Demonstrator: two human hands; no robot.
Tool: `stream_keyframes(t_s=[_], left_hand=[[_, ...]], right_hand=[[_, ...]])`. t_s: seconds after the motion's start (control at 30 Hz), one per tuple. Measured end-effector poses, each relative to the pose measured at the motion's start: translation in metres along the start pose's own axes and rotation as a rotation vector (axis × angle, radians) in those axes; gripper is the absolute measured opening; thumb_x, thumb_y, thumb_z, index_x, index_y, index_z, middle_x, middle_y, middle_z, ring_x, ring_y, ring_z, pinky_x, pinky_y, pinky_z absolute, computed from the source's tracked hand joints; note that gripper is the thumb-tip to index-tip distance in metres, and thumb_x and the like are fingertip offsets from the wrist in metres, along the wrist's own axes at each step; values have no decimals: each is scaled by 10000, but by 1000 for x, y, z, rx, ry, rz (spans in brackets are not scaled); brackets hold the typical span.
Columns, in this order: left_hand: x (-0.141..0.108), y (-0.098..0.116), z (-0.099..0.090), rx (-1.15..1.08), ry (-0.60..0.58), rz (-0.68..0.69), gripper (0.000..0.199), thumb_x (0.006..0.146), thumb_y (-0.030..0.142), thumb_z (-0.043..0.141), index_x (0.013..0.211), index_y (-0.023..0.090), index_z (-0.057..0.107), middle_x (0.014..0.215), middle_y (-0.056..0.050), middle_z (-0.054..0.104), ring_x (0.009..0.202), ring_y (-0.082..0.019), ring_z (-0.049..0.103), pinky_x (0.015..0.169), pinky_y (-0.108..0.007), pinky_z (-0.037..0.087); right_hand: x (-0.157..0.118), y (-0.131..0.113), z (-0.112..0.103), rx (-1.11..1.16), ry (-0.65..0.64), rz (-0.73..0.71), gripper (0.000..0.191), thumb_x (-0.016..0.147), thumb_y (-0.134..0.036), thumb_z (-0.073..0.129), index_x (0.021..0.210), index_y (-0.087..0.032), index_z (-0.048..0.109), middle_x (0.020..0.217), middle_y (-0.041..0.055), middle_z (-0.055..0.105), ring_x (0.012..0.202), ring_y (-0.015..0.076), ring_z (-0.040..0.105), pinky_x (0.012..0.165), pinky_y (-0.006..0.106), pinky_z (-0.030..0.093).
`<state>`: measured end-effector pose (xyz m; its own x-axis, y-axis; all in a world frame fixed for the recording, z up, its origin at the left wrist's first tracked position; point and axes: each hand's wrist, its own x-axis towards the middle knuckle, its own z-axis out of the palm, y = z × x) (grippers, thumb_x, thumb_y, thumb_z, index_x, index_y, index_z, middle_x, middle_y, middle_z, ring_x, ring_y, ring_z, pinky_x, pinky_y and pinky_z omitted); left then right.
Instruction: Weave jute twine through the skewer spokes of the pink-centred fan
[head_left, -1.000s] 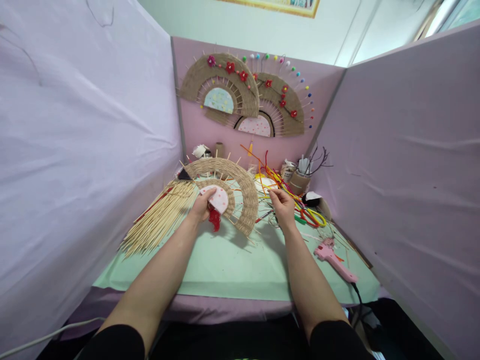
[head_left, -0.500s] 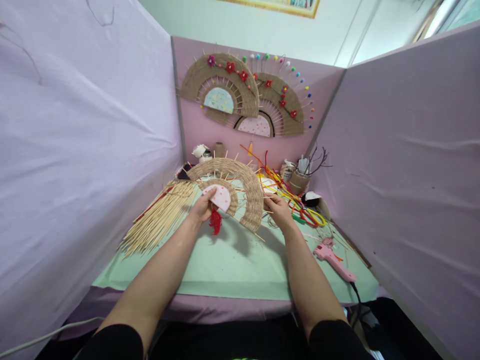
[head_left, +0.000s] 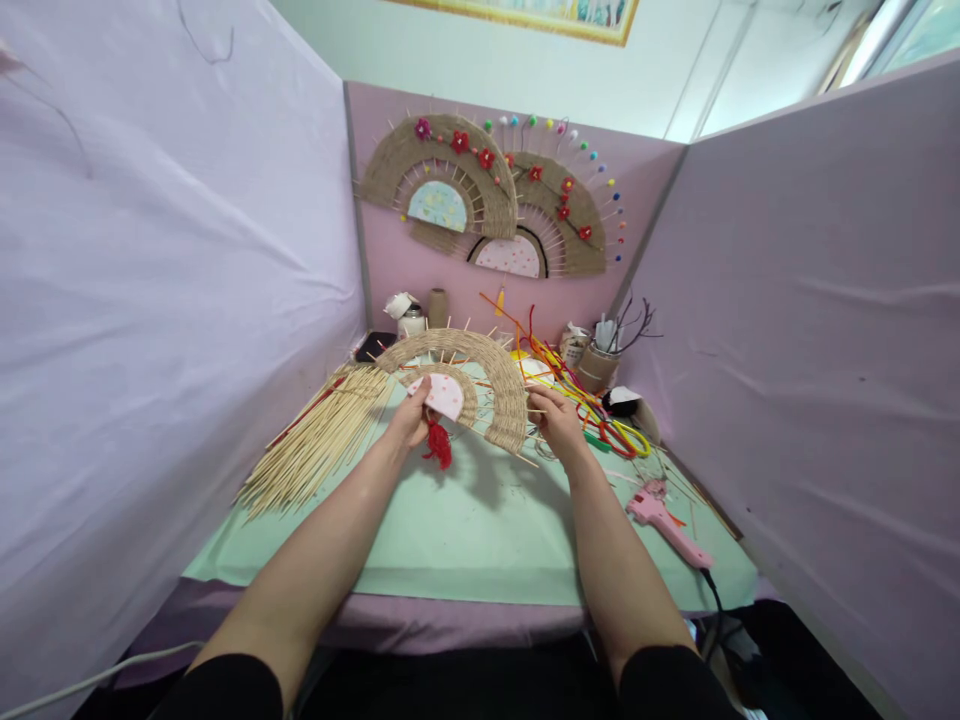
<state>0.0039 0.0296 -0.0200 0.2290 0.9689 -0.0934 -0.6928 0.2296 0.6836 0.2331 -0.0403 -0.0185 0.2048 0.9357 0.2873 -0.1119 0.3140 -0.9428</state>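
A half-round fan woven from twine over thin sticks (head_left: 504, 385) is held up above the table, tilted down to the right. At its centre sits a pale pink half-disc with reddish dots (head_left: 444, 398). My left hand (head_left: 409, 418) is closed on this inner part, thumb on the half-disc and the other fingers mostly hidden behind. A red tassel (head_left: 439, 445) hangs below, near that hand. At the fan's right edge, my right hand (head_left: 556, 418) has its fingers closed around the stick ends jutting from the weave.
Loose thin sticks (head_left: 315, 440) lie at the left. Coloured pipe cleaners (head_left: 555, 365), a pot with dark twigs (head_left: 598, 368) and jars stand or lie at the back. A pink glue gun (head_left: 670, 525) rests at the right. Two decorated fans (head_left: 390, 165) hang on the back panel.
The fan has tipped slightly, its upper rim lower and its right lower end a little higher. The tassel has swung a little right. Both hands keep their hold.
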Motion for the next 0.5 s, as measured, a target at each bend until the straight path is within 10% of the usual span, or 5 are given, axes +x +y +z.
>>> stream_keyframes(t_s=[0.5], left_hand=[[-19, 11, -2, 339, -255, -233, 183, 708, 194, 662, 877, 133, 633, 803, -129, 708, 637, -213, 670, 541, -305, 553]], right_hand=[[-1, -10, -11, -7, 37, 48, 327, 650, -490, 667, 641, -175, 579, 508, -57, 346, 428, 62, 266, 402, 216, 183]])
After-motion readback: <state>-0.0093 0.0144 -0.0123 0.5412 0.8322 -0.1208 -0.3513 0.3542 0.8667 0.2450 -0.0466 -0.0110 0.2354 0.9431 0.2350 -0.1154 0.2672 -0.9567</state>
